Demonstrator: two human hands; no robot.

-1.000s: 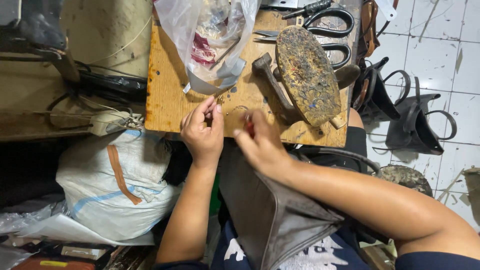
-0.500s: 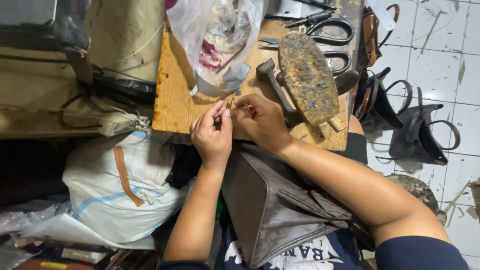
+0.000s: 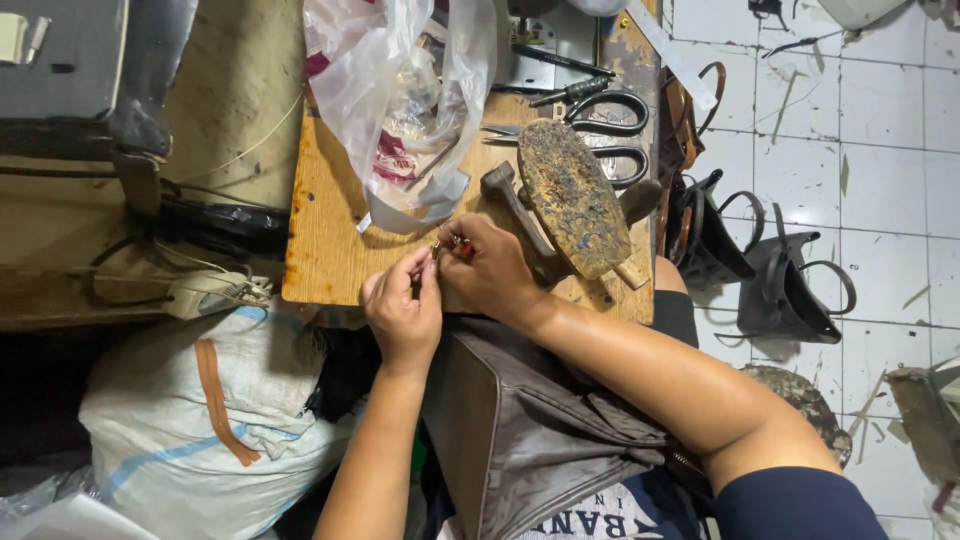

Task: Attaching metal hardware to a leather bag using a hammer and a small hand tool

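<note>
Two hands, left hand [image 3: 403, 310]; right hand [image 3: 490, 272]; one brown bag [image 3: 520, 420]; one scissors [image 3: 600, 135]

Even, fairly bright light falls on the white floor tiles [image 3: 880, 150] at three o'clock and the wooden board [image 3: 330, 250]. The seven-to-nine o'clock side sinks into deep shadow. The plastic bag [image 3: 400, 90] shows mild glare; focus stays sharp throughout.

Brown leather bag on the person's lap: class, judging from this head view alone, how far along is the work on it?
Done: the brown bag already looks sewn into shape, lying across the lap. In hand: the left hand and right hand pinch a small gold-coloured fitting at the edge of the wooden board. Left: the fitting is not visibly fixed on the bag; scissors lie untouched behind the rusty iron stand.
</note>
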